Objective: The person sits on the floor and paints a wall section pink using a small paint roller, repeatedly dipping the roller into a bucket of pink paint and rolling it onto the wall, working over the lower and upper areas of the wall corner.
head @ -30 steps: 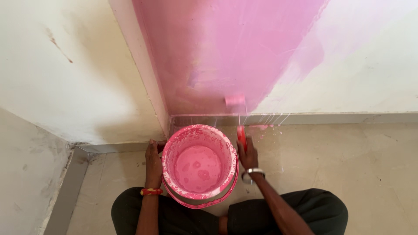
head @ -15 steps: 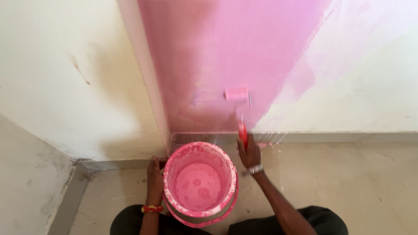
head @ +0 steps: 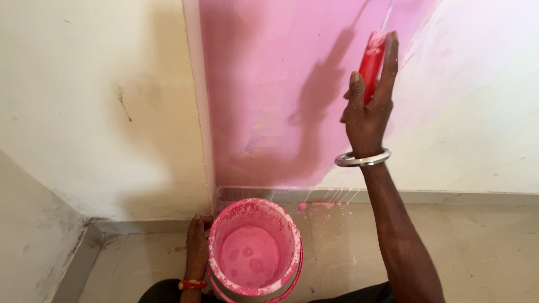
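Your right hand point(head: 368, 115) is now raised high against the pink-painted wall point(head: 269, 84), fingers wrapped around the red roller handle point(head: 371, 63). Half a second ago that hand sat low near the skirting with the roller head showing on the wall; now the head is out of view past the top edge, and only the metal shaft leaves the handle upward. A silver bangle point(head: 362, 159) circles that wrist. The arm's shadow falls on the pink paint to the left of the hand.

Your left hand point(head: 196, 247) rests flat against the side of the paint bucket point(head: 255, 249), as it did before, with a red and yellow bracelet point(head: 192, 284) at the wrist. The bucket is round, smeared pink all over, with pink paint pooled inside, and stands on the tiled floor point(head: 477, 252) just in front of the wall corner.

Right of the pink patch the wall is unpainted white. Pink drips mark the skirting point(head: 449, 197) behind the bucket. The floor to your right lies open.
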